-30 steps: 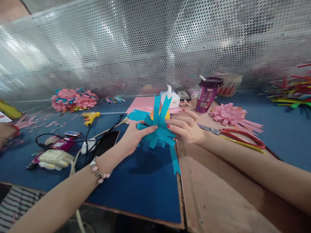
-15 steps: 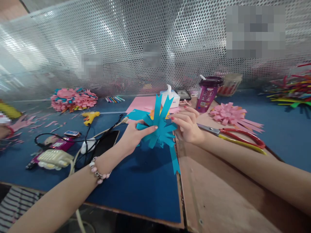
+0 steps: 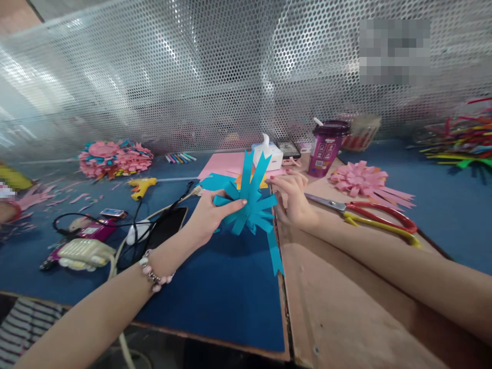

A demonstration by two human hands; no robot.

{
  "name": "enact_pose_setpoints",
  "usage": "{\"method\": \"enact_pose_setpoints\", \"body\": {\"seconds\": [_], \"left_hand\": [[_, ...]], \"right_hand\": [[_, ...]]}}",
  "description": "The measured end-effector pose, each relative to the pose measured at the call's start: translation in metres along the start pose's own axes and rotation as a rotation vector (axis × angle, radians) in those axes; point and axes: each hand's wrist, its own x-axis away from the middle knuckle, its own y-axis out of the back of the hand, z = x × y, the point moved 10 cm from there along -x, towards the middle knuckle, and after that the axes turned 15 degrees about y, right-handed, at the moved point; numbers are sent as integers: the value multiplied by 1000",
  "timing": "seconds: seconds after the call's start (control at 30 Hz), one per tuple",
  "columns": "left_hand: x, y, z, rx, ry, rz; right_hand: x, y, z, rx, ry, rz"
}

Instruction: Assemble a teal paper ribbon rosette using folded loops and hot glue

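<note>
A blue paper flower (image 3: 251, 202) made of cut strips is held above the blue table cover (image 3: 215, 287). My left hand (image 3: 209, 215) is closed on its left side, thumb on top of the folded strips. To the flower's right, my right hand (image 3: 292, 197) has curled fingers, and its fingertips pinch a strip at the flower's right edge. One long strip hangs down from the flower. Behind it lie pink paper sheets (image 3: 223, 164).
Red-handled scissors (image 3: 378, 218) and a pink paper flower (image 3: 361, 182) lie to the right. A purple cup (image 3: 326, 148), a tissue box (image 3: 268, 154), a yellow glue gun (image 3: 143, 185), a phone with cables (image 3: 165, 230) and a pile of pink flowers (image 3: 113, 158) surround the work. Another person's hand (image 3: 9, 207) is at far left.
My right hand has slid from the flower's lower right up to its upper right edge. The flower has turned slightly in my left hand.
</note>
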Motion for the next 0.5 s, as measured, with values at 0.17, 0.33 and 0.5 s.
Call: {"method": "enact_pose_setpoints", "body": {"seconds": [0.17,0.33,0.5], "left_hand": [[3,-4,-1,13,4,25],[4,-3,2,14,30,10],[4,-6,6,5,52,24]], "right_hand": [[1,-2,-3,-16,-31,15],[2,-9,-11,-50,-110,63],[4,-11,-17,-41,-164,69]]}}
